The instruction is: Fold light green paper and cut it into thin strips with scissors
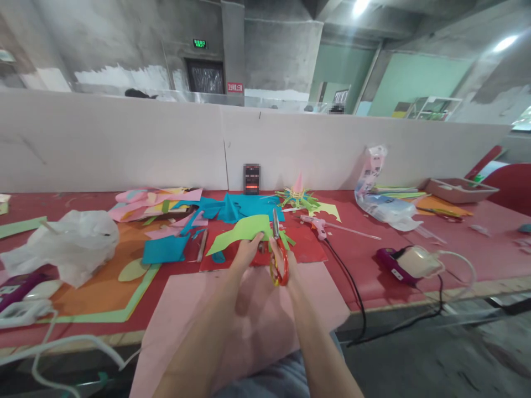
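A light green sheet of paper is pinched at its lower edge in my left hand. Scissors with red and yellow handles are gripped in my right hand, their blades pointing away from me at the sheet's right end. Narrow green strips lie just beyond the right hand. Both hands are close together above a red sheet and the far edge of a large pink sheet. Whether the blades touch the green paper is hard to tell.
Blue felt pieces and a pink-and-green paper craft lie behind the hands. A pink glue gun with a black cord is at right, near a purple power strip. A white plastic bag sits left.
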`<state>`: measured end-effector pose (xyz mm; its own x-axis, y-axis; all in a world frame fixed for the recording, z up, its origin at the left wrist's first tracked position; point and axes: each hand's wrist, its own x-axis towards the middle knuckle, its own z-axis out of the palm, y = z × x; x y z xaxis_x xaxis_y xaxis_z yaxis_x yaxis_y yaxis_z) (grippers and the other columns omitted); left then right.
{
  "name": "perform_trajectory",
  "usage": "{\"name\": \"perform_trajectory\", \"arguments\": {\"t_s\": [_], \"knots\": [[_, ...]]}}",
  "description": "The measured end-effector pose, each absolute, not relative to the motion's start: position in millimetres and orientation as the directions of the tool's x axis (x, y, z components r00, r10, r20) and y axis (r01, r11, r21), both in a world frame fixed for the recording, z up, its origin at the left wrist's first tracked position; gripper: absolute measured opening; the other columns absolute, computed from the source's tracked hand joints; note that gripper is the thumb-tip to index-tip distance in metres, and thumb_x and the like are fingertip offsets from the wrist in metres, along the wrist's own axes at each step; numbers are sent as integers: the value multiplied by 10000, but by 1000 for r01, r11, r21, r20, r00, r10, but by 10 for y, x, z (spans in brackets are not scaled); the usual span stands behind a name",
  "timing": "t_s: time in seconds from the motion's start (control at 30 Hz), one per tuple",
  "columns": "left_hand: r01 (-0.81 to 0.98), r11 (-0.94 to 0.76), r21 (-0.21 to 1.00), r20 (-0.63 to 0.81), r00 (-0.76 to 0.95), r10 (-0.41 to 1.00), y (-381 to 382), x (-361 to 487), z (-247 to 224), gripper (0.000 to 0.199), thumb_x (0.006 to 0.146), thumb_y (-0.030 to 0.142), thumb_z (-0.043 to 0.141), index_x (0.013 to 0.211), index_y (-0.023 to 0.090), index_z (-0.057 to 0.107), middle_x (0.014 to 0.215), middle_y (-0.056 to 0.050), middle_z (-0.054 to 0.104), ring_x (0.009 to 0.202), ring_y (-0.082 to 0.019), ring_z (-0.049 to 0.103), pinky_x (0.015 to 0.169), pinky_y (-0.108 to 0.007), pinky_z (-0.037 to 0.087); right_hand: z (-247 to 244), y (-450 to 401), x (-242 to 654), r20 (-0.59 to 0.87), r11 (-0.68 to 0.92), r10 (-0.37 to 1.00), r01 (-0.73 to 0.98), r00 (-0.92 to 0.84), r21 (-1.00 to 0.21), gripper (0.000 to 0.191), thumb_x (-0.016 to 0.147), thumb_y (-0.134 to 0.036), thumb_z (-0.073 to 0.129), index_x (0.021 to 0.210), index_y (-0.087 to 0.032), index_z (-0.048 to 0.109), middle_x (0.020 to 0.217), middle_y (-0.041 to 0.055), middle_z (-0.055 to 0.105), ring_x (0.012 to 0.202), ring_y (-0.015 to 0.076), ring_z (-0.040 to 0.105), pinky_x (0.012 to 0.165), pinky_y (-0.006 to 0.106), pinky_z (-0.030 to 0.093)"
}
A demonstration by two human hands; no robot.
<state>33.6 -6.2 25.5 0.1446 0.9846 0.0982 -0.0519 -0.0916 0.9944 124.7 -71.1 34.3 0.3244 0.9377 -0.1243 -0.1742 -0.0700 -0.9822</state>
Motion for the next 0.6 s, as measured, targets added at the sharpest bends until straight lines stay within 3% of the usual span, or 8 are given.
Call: {"name": "perform_trajectory", "arguments": {"t_s": [0.17,0.37,0.6], "knots": [[-51,-129,990,137,205,969,-91,339,273,359,662,457,549,472,162,475,409,21,464,413,-105,458,489,-237,372,367,-643,1282,-50,35,925,-217,377,-976,410,637,-567,577,539,-202,416,294,-75,374,247,94,362,265,212,305],[-76,-135,988,150,248,957,-79,364,211,339,643,463,582,547,146,509,456,16,491,438,-101,464,488,-232,381,351,-588,1360,-17,127,895,-292,446,-948,330,561,-423,682,683,-176,501,318,-67,451,293,104,424,324,206,337],[-60,-136,989,148,328,933,-101,355,271,335,662,448,568,527,146,512,452,14,497,441,-109,477,496,-237,387,217,-472,1441,-40,111,886,-295,462,-949,349,514,-396,695,679,-183,474,307,-82,425,278,104,404,316,218,323]]}}
